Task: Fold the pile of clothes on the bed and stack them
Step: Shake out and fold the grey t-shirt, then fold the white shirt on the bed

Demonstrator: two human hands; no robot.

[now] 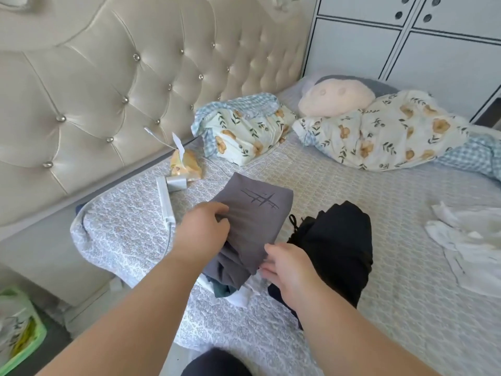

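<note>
A folded grey shirt [254, 213] with a dark scratch print lies on top of a small stack on the bed [339, 169]. Teal and white cloth [230, 290] pokes out under it. My left hand [202, 230] grips the shirt's left edge with its fingers curled into the fabric. My right hand [288, 267] lies at the shirt's near right corner, fingers fairly straight and touching the cloth. Right beside the stack sits a folded black garment [339, 240] with a drawstring. A crumpled white garment [471, 240] lies at the right.
A tufted headboard [108, 90] runs along the left. A charger with a white power strip [166, 199] and a yellow snack packet [184, 165] lie near it. Floral bedding [379, 131], a round cushion [336, 97] and a white wardrobe [406, 44] are behind. A green basket [19, 337] stands on the floor.
</note>
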